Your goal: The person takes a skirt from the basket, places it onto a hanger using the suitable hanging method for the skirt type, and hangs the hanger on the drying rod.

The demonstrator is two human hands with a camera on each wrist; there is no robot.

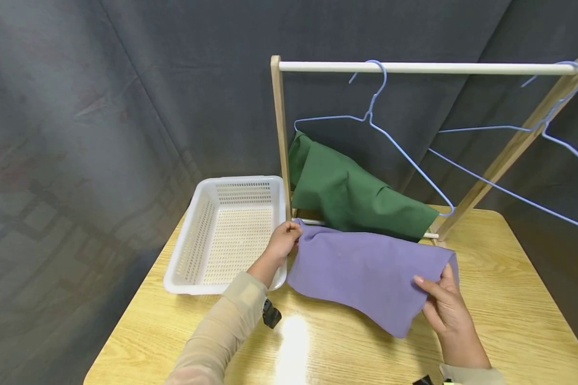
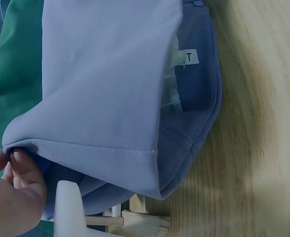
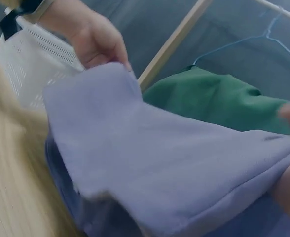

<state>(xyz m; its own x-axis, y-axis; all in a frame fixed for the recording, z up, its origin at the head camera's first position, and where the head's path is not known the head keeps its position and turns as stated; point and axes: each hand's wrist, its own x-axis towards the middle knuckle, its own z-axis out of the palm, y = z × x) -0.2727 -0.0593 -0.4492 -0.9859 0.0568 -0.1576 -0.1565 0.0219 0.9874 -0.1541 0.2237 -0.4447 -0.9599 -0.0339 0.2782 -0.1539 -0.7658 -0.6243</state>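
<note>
Between my two hands a purple garment (image 1: 361, 267) is stretched above the front of the table. In the left wrist view, its stitched hem and a small white label (image 2: 189, 57) on a darker inner layer show. My left hand (image 1: 281, 240) pinches its upper left corner, thumb against fingertips. At the other end, my right hand (image 1: 448, 305) grips the cloth, thumb in front and the other fingers partly hidden behind it. A green cloth (image 1: 347, 187) hangs on a blue wire hanger (image 1: 404, 155) just behind the purple garment.
A wooden rack with a white rod (image 1: 318, 66) stands at the back of the table (image 1: 139, 331). Another blue hanger (image 1: 501, 187) is on the rod's right end. Left of the rack sits a white plastic basket (image 1: 180, 256); dark curtains hang behind.
</note>
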